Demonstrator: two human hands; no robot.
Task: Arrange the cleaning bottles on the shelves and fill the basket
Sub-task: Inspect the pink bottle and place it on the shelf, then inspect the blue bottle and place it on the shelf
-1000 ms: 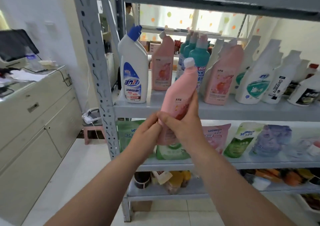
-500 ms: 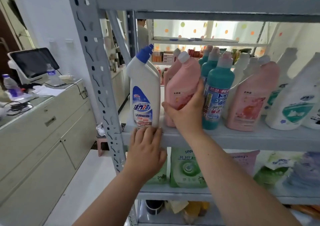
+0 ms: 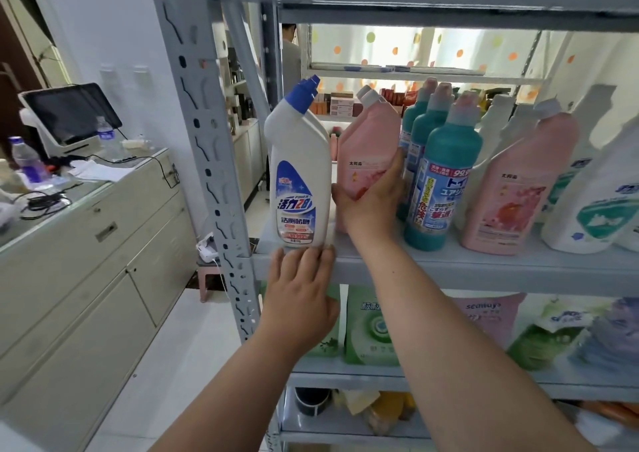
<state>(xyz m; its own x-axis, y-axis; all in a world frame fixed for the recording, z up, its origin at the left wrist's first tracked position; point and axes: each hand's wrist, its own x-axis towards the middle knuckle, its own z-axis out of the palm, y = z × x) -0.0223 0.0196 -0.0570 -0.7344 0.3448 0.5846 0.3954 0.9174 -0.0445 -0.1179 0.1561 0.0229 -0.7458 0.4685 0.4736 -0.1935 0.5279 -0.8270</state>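
My right hand (image 3: 371, 195) grips a pink bottle (image 3: 366, 150) with a white cap, standing on the grey shelf (image 3: 484, 265) just right of a white bottle with a blue cap (image 3: 299, 175). A second pink bottle's cap shows directly behind it. My left hand (image 3: 299, 292) rests flat with fingers spread on the shelf's front edge, below the white bottle, holding nothing. Teal bottles (image 3: 442, 175) stand to the right of my right hand, then another pink bottle (image 3: 518, 188) and white bottles (image 3: 598, 202). No basket is in view.
Refill pouches (image 3: 371, 330) lie on the shelf below. The shelf's perforated grey upright (image 3: 207, 147) stands at the left. A beige cabinet counter (image 3: 86, 244) with a screen (image 3: 71, 112) and water bottles sits further left. A person stands behind the shelving.
The pink bottle went from both hands in front of the shelf onto the shelf beside the white bottle. My left hand let go and settled on the shelf edge. The view moved closer.
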